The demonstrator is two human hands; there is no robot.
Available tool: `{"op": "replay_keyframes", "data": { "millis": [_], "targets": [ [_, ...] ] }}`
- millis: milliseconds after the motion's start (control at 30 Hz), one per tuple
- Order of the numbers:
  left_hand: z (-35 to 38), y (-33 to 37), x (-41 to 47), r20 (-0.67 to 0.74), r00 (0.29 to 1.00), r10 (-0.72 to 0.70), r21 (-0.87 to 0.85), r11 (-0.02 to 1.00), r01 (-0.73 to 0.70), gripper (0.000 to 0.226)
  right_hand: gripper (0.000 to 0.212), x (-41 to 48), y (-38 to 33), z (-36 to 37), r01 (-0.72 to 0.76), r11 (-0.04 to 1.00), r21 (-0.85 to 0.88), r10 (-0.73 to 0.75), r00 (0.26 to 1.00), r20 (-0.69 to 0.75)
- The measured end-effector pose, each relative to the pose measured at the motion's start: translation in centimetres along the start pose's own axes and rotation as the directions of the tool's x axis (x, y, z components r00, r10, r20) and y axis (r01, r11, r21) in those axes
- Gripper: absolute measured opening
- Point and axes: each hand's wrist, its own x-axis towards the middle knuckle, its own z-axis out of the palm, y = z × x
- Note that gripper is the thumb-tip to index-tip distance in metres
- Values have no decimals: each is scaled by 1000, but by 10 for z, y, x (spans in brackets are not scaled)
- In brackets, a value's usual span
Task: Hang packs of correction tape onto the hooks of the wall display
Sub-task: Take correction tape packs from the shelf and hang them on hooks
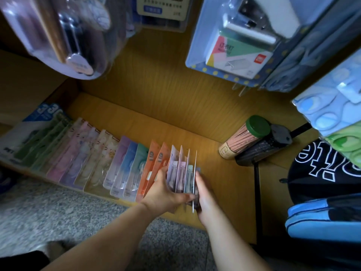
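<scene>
Where the row of packs (88, 153) ends on the low wooden shelf (195, 118), the left hand (166, 192) grips a small bunch of correction tape packs (182, 173). Its fingers are curled against the bunch's left face and its thumb lies across the near edge. The right hand (205, 194) lies against the bunch's right face. The cards hide its fingertips, so I cannot tell whether it grasps or merely presses. The bunch (lilac and grey cards, on edge and fanned apart at the top) stands on the shelf.

Just left of the bunch lean two orange packs (156, 167), and further left the row runs on through teal, blue, lilac, pink and green. Well to the right of the bunch, a tub of pencils (244, 139) with a green lid lies tilted beside a darker tub (269, 145). Above the bunch hangs a stapler blister pack (234, 45). Above and to the right are what look like packs of scissors (328, 108), though they are blurred. Far right of the bunch sits a black bag (322, 169) with white lettering, above a blue case (316, 218). Below the bunch is speckled floor (78, 208).
</scene>
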Motion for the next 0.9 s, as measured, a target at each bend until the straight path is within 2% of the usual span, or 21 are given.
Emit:
{"op": "replay_keyframes", "data": {
  "millis": [133, 300, 533, 633, 767, 900],
  "targets": [
    [-3, 11, -20, -11, 998, 70, -43, 997, -70, 76, 37, -29, -15, 7, 95, 995, 5, -95, 995, 20],
    [-4, 24, -64, -26, 993, 118, -102, 988, -120, 77, 31, -82, -27, 12, 194, 980, -33, -192, 979, 70],
    [2, 43, -147, -43, 958, 284, -162, 944, -287, 81, 27, -187, -32, 14, 369, 927, -73, -362, 927, 99],
    [6, 52, -188, -1, 934, 357, -172, 920, -352, 81, 25, -240, -34, 7, 439, 890, -125, -428, 898, 104],
    [10, 66, -234, 2, 899, 437, -184, 884, -429, 98, 28, -301, -44, 4, 541, 817, -198, -523, 841, 139],
    [11, 101, -271, -27, 835, 549, -213, 813, -542, 81, 25, -352, -68, 2, 634, 749, -191, -604, 773, 193]
  ]
}}
